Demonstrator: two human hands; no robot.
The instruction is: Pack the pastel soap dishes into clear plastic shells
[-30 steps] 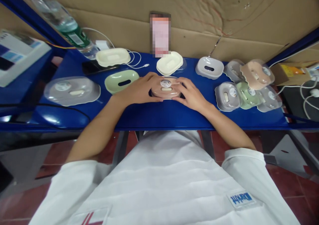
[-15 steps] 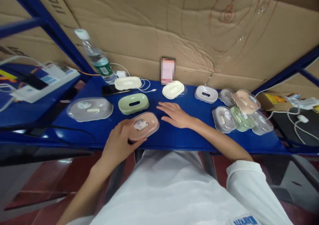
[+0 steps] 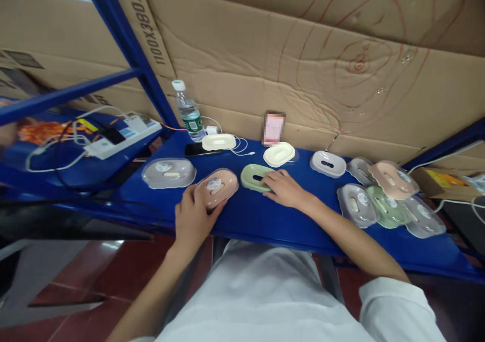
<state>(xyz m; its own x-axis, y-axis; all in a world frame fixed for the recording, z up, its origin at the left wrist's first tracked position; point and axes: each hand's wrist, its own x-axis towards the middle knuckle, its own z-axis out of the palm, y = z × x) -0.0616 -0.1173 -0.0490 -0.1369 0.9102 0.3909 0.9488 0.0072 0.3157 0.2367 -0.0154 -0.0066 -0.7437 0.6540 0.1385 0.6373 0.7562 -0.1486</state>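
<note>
My left hand [image 3: 193, 215] is closed around the left end of a pink oval soap dish [image 3: 224, 191]. This dish has a clear cover and a round label, and tilts a little at the front of the blue table. Just right of it lies a green soap dish [image 3: 248, 176] with a dark slot in its middle. The curled fingers of my right hand [image 3: 286, 188] grip its right end; the thumb is partly hidden. Left of my left hand sits a grey covered soap dish [image 3: 170, 174]. Behind the green one is a cream oval tray [image 3: 279, 154].
A cream dish [image 3: 219, 141] lies by a phone [image 3: 197, 150], a white cable and a water bottle [image 3: 189, 117]. A blurred-out screen [image 3: 273, 127] leans on the cardboard. Rightward are a pale slotted dish [image 3: 328, 164] and several covered dishes [image 3: 388, 208]. A power strip [image 3: 125, 137] is leftward.
The green dish has moved right and nearer to me, and my right hand now grips it. My left hand has shifted left with the pink dish. The camera view has also shifted.
</note>
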